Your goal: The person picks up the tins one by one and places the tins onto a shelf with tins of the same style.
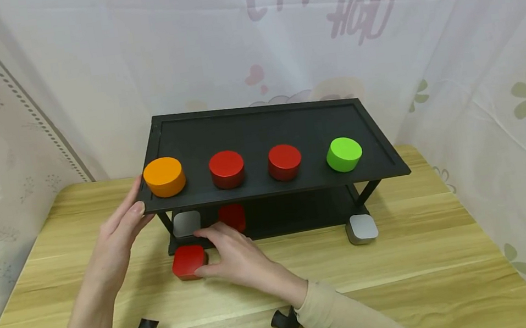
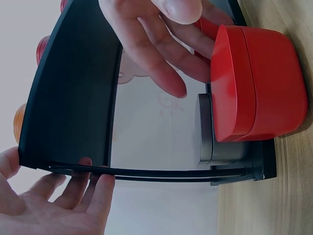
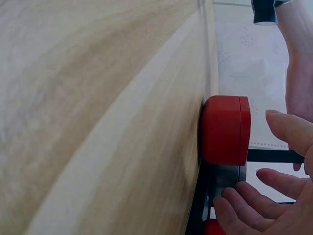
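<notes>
At the near left corner of a black two-tier shelf (image 1: 259,131), my left hand (image 1: 115,233) grips the upper board between thumb and fingers. My right hand (image 1: 240,258) is beside a red rounded-square lidded box (image 1: 188,263) on the table, just in front of the shelf. Its fingers are spread and loosely bent; in the right wrist view, a gap separates them from the red box (image 3: 225,129). Behind it on the lower tier sit a grey rounded-square box (image 1: 186,223) and another red box (image 1: 232,218), the latter partly hidden.
Along the upper tier's front stand an orange round tin (image 1: 164,178), two red round tins (image 1: 227,170) and a green one (image 1: 344,154). Another grey box (image 1: 362,229) is on the wooden table (image 1: 432,274) by the shelf's right leg. White patterned cloth (image 1: 106,68) hangs behind.
</notes>
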`<state>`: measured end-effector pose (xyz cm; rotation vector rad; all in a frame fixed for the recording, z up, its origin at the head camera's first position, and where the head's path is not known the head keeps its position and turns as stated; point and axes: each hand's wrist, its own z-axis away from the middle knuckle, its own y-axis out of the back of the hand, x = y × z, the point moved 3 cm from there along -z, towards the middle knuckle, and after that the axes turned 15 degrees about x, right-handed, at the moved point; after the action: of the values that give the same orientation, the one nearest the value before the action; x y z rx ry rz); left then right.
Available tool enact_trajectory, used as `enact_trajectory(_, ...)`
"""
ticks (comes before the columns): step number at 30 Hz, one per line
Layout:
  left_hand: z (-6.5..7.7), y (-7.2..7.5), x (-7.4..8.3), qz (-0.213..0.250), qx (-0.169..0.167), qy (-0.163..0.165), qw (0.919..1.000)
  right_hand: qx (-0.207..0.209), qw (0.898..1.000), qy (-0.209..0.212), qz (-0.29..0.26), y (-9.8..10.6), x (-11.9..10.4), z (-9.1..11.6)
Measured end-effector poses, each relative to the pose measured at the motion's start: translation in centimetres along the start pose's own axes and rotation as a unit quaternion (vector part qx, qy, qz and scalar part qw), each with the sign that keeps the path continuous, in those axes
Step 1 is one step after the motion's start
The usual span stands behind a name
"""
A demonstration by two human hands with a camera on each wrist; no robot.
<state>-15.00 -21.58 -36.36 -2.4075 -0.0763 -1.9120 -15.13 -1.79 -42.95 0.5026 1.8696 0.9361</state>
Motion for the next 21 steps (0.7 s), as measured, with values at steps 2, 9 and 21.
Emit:
enact_trajectory(2,0.0,0.0,0.0,0.001,0.000,-0.001,1.0000,-0.002,1.000,-0.003,0.005,-0.1,-0.1,0.0)
enact_trajectory(9,0.0,0.0,0.0,0.004,0.003,0.001,1.0000,-0.008,1.000,-0.006,0.023,-0.6,-0.3,0.1)
enact_trajectory(21,0.0,0.0,0.0,0.003,0.007,0.004,1.0000,-0.008,0.998,0.009,0.055,-1.2,-0.6,0.2)
